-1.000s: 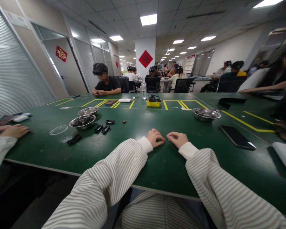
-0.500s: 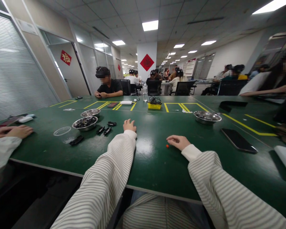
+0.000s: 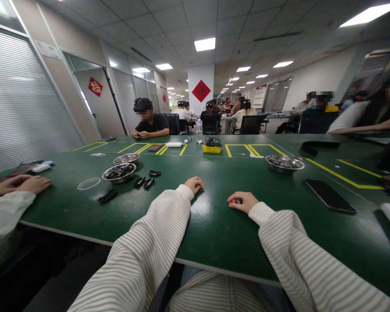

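Note:
My left hand rests on the green table with its fingers curled under; what they hold, if anything, is hidden. My right hand lies a little to the right, closer to me, thumb and forefinger pinched on a small red piece at the tabletop. Both arms wear striped sleeves. Left of my left hand lie small black parts beside a steel bowl filled with more of them.
A second steel bowl and a clear lid sit at left, a third bowl and a black phone at right. A yellow tray stands further back. Another person's hands rest at the left edge; people sit across.
My left hand reached forward over a small piece on the table, then drew back with fingers curled. My right hand closed on the red piece lying in front of it.

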